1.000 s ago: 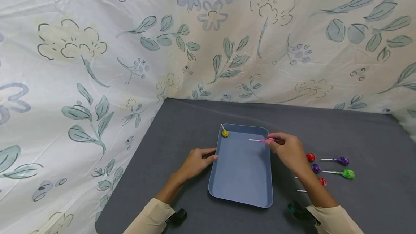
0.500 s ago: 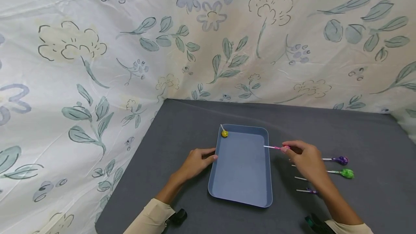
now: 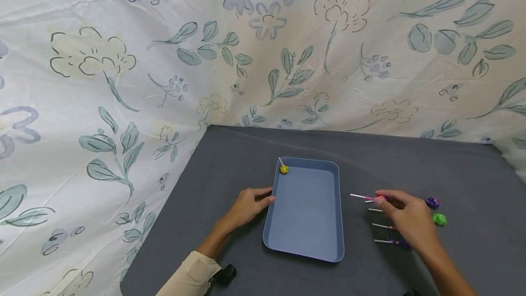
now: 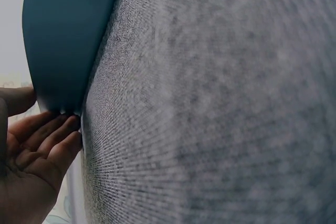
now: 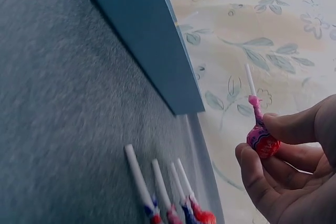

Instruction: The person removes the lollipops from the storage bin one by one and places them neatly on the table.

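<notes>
My right hand (image 3: 412, 219) pinches a pink-and-red wrapped lollipop (image 5: 262, 139) by its candy end, above the dark cloth to the right of the tray. Its white stick points left, away from the palm. My left hand (image 3: 245, 206) rests against the left side of the blue tray (image 3: 303, 223), thumb at the rim and fingertips touching the outer wall. A yellow lollipop (image 3: 284, 168) lies in the tray's far left corner, stick over the rim. Several lollipops lie right of the tray, including a purple one (image 3: 432, 203) and a green one (image 3: 440, 219); my right hand partly hides them.
A dark grey cloth (image 3: 238, 154) covers the table. Behind and to the left hangs a pale curtain (image 3: 287, 81) printed with leaves and flowers. Lollipop sticks (image 5: 137, 174) show beside the tray in the right wrist view.
My right hand has moved right and nearer, carrying the pink lollipop from over the tray's right rim to above the loose lollipops. My left hand and the tray stay in place.
</notes>
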`<state>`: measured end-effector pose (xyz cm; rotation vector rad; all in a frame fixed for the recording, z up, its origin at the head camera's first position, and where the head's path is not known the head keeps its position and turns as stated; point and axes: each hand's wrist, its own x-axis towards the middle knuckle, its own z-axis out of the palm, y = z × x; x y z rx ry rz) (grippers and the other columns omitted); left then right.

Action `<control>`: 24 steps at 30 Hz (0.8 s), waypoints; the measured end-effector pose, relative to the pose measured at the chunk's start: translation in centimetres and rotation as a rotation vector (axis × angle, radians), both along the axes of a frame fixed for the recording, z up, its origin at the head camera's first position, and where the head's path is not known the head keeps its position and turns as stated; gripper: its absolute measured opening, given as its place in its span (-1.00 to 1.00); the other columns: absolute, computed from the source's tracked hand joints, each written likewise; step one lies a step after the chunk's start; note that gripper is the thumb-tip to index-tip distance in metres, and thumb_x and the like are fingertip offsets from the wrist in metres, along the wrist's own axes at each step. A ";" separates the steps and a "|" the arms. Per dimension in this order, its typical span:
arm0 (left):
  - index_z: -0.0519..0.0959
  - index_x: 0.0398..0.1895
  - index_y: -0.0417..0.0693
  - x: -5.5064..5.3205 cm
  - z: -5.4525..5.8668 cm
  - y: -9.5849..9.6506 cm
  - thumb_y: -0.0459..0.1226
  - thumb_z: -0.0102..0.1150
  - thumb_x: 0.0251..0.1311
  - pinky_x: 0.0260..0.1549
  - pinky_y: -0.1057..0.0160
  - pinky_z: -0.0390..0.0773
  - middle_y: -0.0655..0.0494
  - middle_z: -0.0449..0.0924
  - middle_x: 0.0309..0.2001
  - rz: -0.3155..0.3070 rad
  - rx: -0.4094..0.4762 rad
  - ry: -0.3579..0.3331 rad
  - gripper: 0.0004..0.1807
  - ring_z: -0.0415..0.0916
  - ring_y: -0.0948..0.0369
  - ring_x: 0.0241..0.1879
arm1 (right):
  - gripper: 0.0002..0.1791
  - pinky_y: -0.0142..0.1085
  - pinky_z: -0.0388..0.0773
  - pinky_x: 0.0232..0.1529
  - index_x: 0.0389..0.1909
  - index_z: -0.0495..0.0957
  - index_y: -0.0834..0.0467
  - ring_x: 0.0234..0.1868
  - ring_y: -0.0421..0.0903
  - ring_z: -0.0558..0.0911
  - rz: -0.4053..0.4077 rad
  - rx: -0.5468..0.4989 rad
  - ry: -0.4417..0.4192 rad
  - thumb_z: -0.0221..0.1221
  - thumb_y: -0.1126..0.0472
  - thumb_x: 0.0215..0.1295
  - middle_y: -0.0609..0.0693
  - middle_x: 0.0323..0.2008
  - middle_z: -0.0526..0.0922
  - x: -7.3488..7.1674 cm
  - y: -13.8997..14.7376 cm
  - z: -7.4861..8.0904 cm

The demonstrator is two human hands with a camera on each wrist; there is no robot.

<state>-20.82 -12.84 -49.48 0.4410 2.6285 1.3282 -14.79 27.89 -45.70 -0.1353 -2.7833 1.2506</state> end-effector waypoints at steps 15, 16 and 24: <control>0.60 0.39 -0.15 -0.1 -0.1 0.0 0.01 0.24 0.51 0.35 -0.15 0.50 -0.07 0.62 0.34 0.002 0.003 -0.006 -0.43 0.55 -0.04 0.37 | -0.40 -0.44 0.51 -0.39 0.27 0.68 0.18 -0.31 -0.66 0.47 -0.136 -0.037 -0.097 0.34 -0.17 0.44 0.25 0.04 0.79 1.3 3.1 -0.7; 0.60 0.39 -0.15 -0.1 -0.1 0.0 0.01 0.24 0.51 0.35 -0.14 0.51 -0.07 0.62 0.34 0.002 0.003 -0.006 -0.43 0.55 -0.04 0.37 | -0.39 -0.45 0.53 -0.39 0.27 0.67 0.18 -0.31 -0.67 0.47 -0.144 -0.043 -0.105 0.34 -0.18 0.44 0.24 0.05 0.79 1.3 3.2 -0.7; 0.60 0.39 -0.16 -0.1 0.0 0.0 0.00 0.24 0.51 0.34 -0.12 0.52 -0.07 0.63 0.34 0.004 0.015 -0.011 -0.44 0.55 -0.01 0.36 | -0.38 -0.43 0.56 -0.41 0.27 0.67 0.20 -0.35 -0.59 0.58 -0.212 -0.097 -0.122 0.38 -0.16 0.40 -0.05 -0.06 0.80 2.1 4.1 -1.5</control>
